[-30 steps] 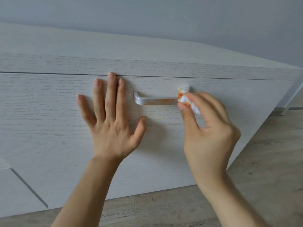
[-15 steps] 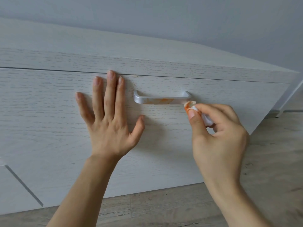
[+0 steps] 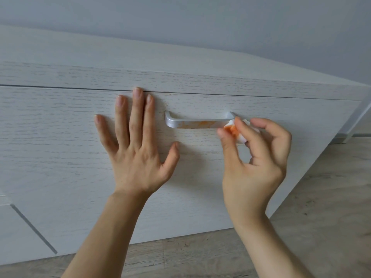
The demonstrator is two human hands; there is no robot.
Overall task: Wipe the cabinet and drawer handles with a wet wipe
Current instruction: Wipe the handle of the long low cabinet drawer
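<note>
My left hand [image 3: 136, 149] lies flat, fingers spread, on the drawer [image 3: 60, 157]. My right hand [image 3: 255, 163] pinches the wipe [image 3: 235, 130] at the handle [image 3: 198, 122]; orange smears remain mid-bar, so I'd say it's half done.

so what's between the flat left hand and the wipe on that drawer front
In the head view, the silver bar handle, orange-smeared, spans between the left hand and the white orange-stained wipe.

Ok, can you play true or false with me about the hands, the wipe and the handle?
1. The left hand lies flat on the drawer. True.
2. The right hand holds nothing. False: it pinches a wipe.
3. The handle is all clean. False: an orange smear shows along its bar.
4. The wipe has orange on it. True.
5. The wipe is at the handle's left end. False: it is at the right end.
</note>
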